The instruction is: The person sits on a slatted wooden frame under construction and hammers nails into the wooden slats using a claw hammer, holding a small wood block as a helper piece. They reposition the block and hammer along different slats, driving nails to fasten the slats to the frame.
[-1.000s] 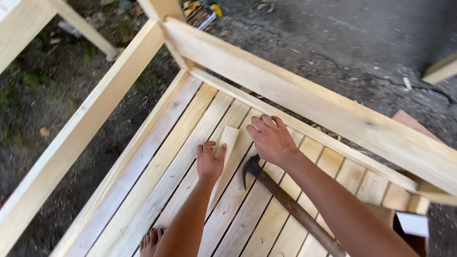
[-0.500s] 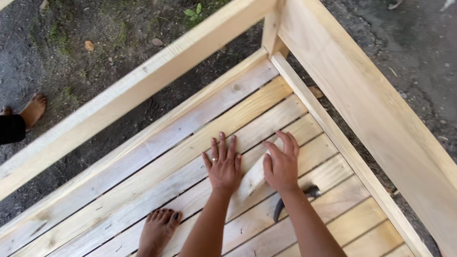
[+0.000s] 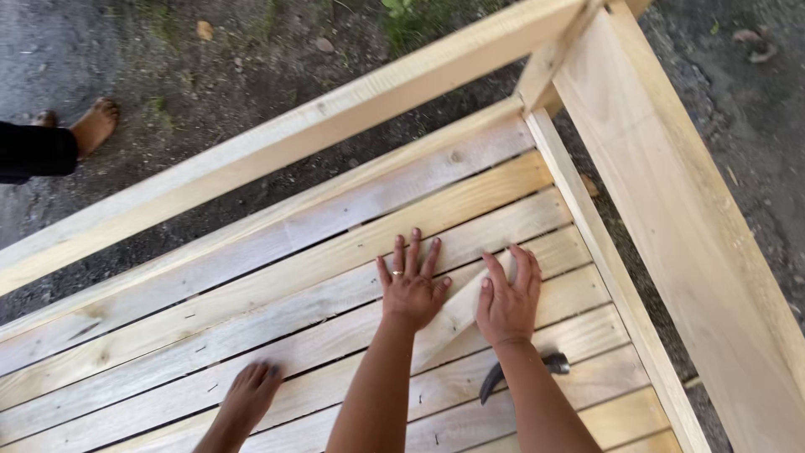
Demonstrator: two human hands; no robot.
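Head view: left hand (image 3: 411,289) and right hand (image 3: 508,298), both open, flat on loose strip (image 3: 453,315) lying diagonally across slats (image 3: 251,327); hammer (image 3: 520,373) near right. Best pressed evenly, kept flush.

Both hands press flat on a short loose board (image 3: 453,315) lying across the slatted wooden deck (image 3: 251,335): left hand (image 3: 411,289), right hand (image 3: 507,302). A hammer head (image 3: 524,369) rests just behind the board, under the right forearm.

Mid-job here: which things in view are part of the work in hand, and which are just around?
In the work:
left hand and right hand, flat on the short loose board
slatted deck

Just around:
hammer
frame rails
foot on slats
another person's foot
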